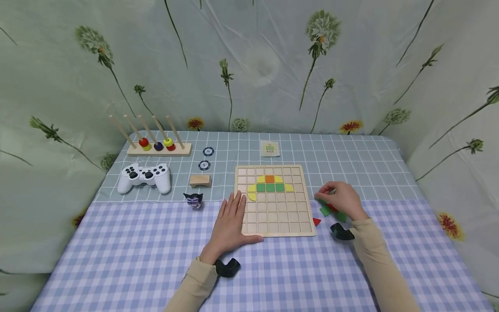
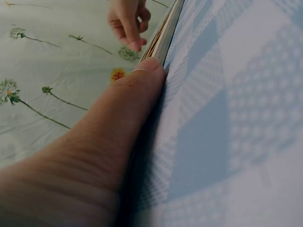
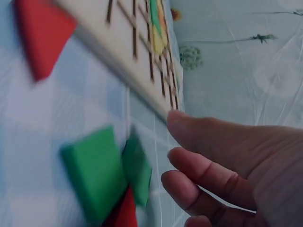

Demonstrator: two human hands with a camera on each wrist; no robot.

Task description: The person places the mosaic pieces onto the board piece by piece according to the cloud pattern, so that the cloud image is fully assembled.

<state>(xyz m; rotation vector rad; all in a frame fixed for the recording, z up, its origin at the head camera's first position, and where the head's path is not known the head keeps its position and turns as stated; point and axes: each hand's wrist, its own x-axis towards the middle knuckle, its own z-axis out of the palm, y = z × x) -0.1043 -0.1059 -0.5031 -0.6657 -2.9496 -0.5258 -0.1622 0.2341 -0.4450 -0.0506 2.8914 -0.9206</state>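
My left hand (image 1: pixel 231 221) lies flat with spread fingers along the left edge of a wooden grid board (image 1: pixel 269 216), its thumb at the near edge. In the left wrist view that thumb (image 2: pixel 128 99) reaches the board's side. Yellow, green (image 1: pixel 270 187) and orange (image 1: pixel 269 179) tiles form a shape in the board's upper rows. Off the board's right side, my right hand (image 1: pixel 343 199) hovers over loose green tiles (image 3: pixel 94 170) and a red one (image 3: pixel 124 213). Its fingers are loosely bent, with nothing visible between thumb and fingers in the right wrist view. A red triangle (image 1: pixel 316 222) lies beside the board.
Behind the board lies a small pattern card (image 1: pixel 270 148). To the left are a peg stand with beads (image 1: pixel 179 149), a white game controller (image 1: pixel 144 177), two round chips (image 1: pixel 204 165), a wooden arch block (image 1: pixel 200 180) and a small dark-eared figurine (image 1: pixel 194 201).
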